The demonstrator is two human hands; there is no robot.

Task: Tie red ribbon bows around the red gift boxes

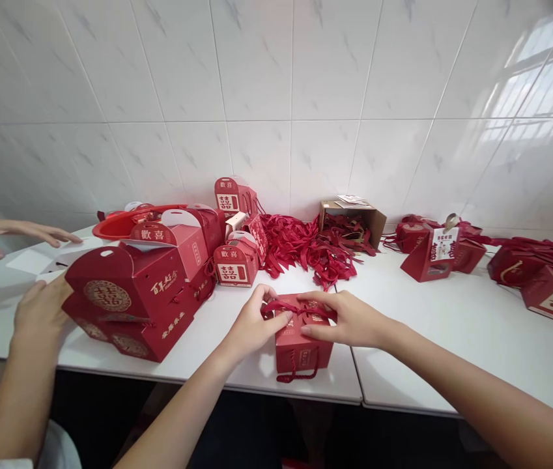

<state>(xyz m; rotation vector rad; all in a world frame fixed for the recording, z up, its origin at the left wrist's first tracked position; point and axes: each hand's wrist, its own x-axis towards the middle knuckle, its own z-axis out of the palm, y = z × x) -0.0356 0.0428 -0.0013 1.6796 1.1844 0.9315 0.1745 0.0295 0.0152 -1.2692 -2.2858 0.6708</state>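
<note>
A small red gift box (300,352) with a twisted cord handle sits near the table's front edge. Across its top lies a dark red ribbon (300,309), drawn together over the middle. My left hand (256,326) pinches the ribbon at the box's left side, thumb over the lid. From the right, my right hand (349,319) closes on the ribbon's other side, its thumb and fingers touching the box top. The fingers partly hide the lid and the ribbon's middle.
Stacked red gift boxes (129,293) stand at left, before a red basin (110,225). Another person's hands (42,306) reach beside them. Behind lie a red ribbon pile (290,241) and a cardboard box (378,225) of ribbons. More red boxes (427,260) stand at right.
</note>
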